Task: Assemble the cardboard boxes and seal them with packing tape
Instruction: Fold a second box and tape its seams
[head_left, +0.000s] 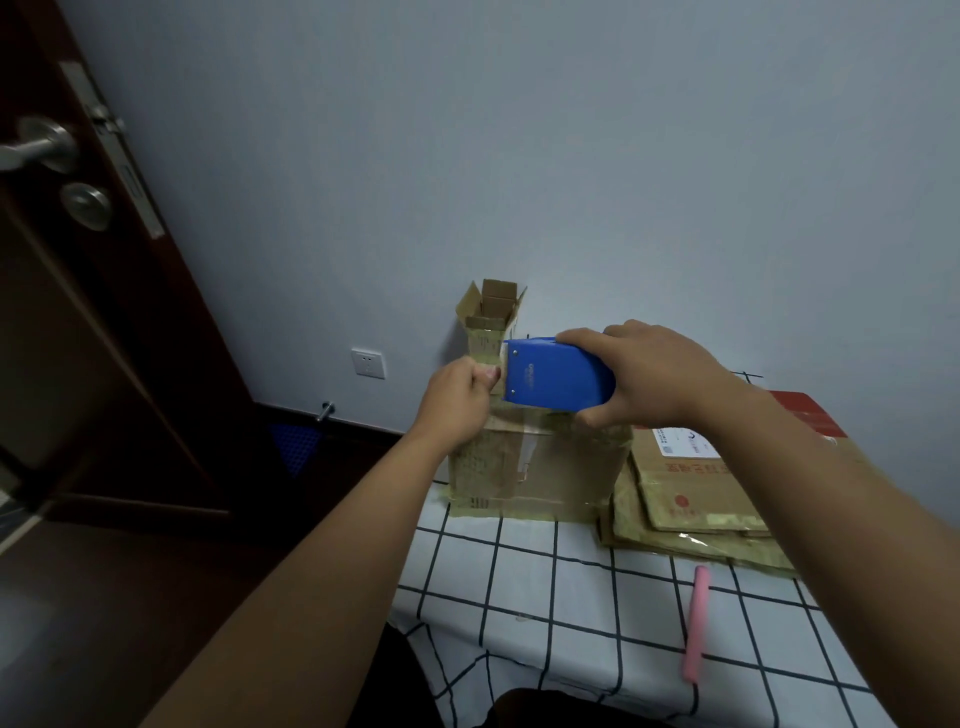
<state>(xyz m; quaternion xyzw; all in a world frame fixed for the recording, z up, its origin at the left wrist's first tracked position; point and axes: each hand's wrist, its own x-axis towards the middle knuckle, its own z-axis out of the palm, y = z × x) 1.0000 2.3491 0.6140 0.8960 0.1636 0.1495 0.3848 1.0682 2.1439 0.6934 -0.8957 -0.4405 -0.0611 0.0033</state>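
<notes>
A blue tape dispenser is held level above a closed cardboard box, its front edge pointing left, with a short tab of tape drawn out. The box stands upright on the bench, its seams and lower edge banded with yellowish tape. Behind it stands a smaller open box, flaps raised. To the right lies a stack of flattened boxes, touching the bench.
</notes>
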